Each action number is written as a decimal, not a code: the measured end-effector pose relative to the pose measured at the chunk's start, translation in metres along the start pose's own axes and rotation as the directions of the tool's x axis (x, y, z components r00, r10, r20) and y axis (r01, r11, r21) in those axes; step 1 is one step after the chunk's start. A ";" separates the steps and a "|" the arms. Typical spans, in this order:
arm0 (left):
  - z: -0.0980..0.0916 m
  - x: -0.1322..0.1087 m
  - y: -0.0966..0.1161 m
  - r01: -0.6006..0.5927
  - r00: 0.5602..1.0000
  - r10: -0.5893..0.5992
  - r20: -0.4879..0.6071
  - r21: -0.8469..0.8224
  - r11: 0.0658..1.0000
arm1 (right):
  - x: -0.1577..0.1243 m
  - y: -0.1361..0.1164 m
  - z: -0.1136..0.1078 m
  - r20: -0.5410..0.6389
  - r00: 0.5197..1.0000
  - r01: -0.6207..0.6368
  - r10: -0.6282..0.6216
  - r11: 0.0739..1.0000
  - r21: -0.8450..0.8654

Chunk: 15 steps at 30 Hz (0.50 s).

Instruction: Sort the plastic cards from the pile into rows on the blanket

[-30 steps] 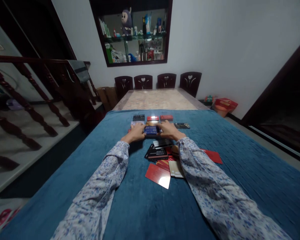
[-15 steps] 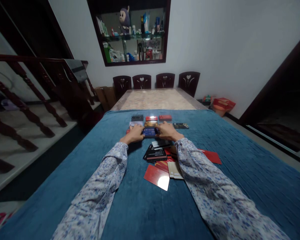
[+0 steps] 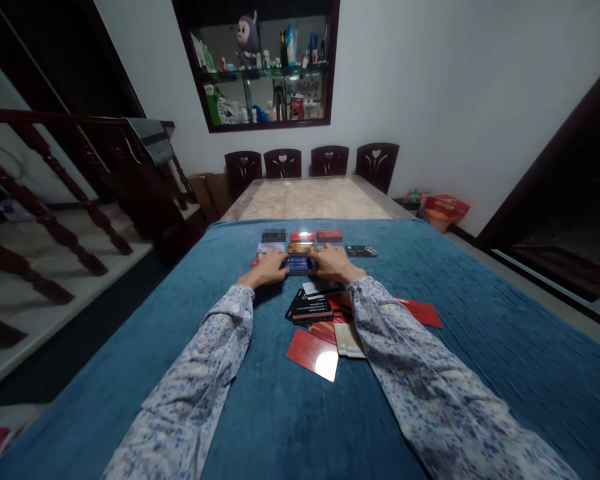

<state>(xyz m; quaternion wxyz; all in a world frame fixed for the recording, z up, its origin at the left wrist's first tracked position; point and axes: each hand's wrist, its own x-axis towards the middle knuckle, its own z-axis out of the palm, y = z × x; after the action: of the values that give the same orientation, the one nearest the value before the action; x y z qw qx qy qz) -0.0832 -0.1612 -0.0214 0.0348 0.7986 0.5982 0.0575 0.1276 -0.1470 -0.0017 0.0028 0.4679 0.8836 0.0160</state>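
A stack of blue cards (image 3: 297, 264) lies on the blue cloth, held between my two hands. My left hand (image 3: 266, 267) presses its fingertips on the stack's left side, and my right hand (image 3: 334, 263) grips the right side. Behind it sit a gold stack (image 3: 301, 247), a pale stack (image 3: 270, 247), a black stack (image 3: 273, 235) and two red stacks (image 3: 302, 237), (image 3: 329, 235). A black card (image 3: 361, 251) lies to the right. Nearer me are loose black cards (image 3: 310, 307), a red card (image 3: 314, 353) and cream cards (image 3: 349, 340), partly beneath my right sleeve.
The blue cloth (image 3: 190, 320) covers the near part of a long table, whose bare stone-patterned top (image 3: 320, 198) shows behind. Dark chairs (image 3: 330, 161) stand at the far end. A wooden railing (image 3: 55, 167) runs along the left.
Both hands stay around the blue stack with barely any movement. The whole view has shifted very slightly.
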 end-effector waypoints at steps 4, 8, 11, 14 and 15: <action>0.000 0.000 0.000 -0.017 1.000 0.017 -0.012 -0.003 1.000 | 0.001 0.001 0.001 -0.015 1.000 0.004 -0.004 1.000 0.007; -0.001 0.000 0.002 -0.010 1.000 0.010 -0.018 -0.007 1.000 | 0.003 0.002 0.004 -0.010 1.000 0.009 -0.009 1.000 0.011; -0.001 -0.001 0.002 -0.017 0.999 0.017 -0.031 -0.014 1.000 | 0.004 0.002 0.005 -0.013 1.000 0.003 -0.003 1.000 0.007; 0.000 -0.001 0.001 -0.019 1.000 0.019 -0.024 -0.014 1.000 | 0.003 0.002 0.004 -0.004 1.000 -0.001 0.001 1.000 0.002; 0.000 -0.001 0.001 -0.018 1.000 0.018 -0.020 -0.014 1.000 | 0.003 0.002 0.004 0.000 1.000 -0.002 0.002 1.000 0.000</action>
<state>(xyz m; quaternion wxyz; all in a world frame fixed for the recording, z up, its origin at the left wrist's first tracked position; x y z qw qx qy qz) -0.0829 -0.1626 -0.0213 0.0340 0.8030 0.5909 0.0701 0.1272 -0.1434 -0.0053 0.0029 0.4689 0.8831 0.0159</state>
